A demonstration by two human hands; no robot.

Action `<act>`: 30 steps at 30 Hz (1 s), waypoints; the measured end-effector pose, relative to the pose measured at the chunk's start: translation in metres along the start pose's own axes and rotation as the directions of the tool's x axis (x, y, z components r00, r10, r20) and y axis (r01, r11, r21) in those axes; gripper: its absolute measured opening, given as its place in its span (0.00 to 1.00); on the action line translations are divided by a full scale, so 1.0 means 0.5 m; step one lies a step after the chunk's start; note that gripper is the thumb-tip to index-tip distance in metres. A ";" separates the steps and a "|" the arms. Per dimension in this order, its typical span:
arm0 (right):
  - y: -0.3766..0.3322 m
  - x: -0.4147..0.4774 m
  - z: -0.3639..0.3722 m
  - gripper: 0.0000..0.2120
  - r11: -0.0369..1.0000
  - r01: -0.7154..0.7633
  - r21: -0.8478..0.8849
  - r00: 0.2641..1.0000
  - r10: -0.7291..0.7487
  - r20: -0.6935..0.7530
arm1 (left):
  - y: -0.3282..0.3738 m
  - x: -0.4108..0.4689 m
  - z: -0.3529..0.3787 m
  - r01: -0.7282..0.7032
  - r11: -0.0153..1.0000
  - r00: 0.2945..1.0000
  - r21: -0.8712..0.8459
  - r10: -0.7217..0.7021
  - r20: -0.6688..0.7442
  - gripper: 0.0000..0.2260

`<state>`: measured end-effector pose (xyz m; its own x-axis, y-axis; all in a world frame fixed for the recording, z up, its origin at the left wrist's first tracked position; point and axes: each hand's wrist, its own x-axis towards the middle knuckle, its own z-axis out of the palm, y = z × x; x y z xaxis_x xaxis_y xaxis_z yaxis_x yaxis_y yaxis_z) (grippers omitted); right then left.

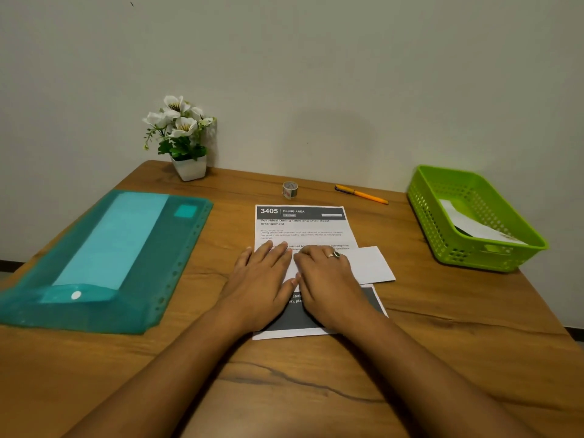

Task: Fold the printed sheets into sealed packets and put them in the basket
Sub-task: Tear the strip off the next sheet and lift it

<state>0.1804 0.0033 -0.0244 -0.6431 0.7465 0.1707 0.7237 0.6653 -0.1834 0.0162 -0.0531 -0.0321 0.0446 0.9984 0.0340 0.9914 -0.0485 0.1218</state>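
under l grip (262, 279), r grip (328, 279), sheet (300, 229) flat

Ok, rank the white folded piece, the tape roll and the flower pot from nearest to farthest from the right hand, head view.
1. white folded piece: sticks out from beside the right hand, on its right.
2. tape roll: beyond the printed sheet, mid-table.
3. flower pot: far back, well to the left.
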 end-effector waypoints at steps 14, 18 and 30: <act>0.193 -0.058 -0.043 0.22 0.952 -0.280 -0.124 0.956 0.288 0.052 | -0.015 -0.008 -0.005 -0.017 0.999 1.000 0.045 0.016 0.018 0.38; 0.186 -0.057 -0.052 0.23 0.940 -0.308 -0.148 0.943 0.322 0.084 | -0.013 -0.008 -0.003 -0.011 0.999 1.000 0.053 0.010 0.018 0.38; 0.021 -0.066 -0.006 0.31 0.965 -0.261 -0.033 0.952 0.263 0.157 | -0.011 -0.010 -0.003 0.000 0.998 1.000 0.060 -0.001 0.018 0.38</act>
<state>0.2097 -0.0144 -0.0293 -0.4609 0.8867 -0.0377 0.8745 0.4465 -0.1895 0.0105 -0.0579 -0.0316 0.0463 0.9988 0.0164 0.9969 -0.0472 0.0625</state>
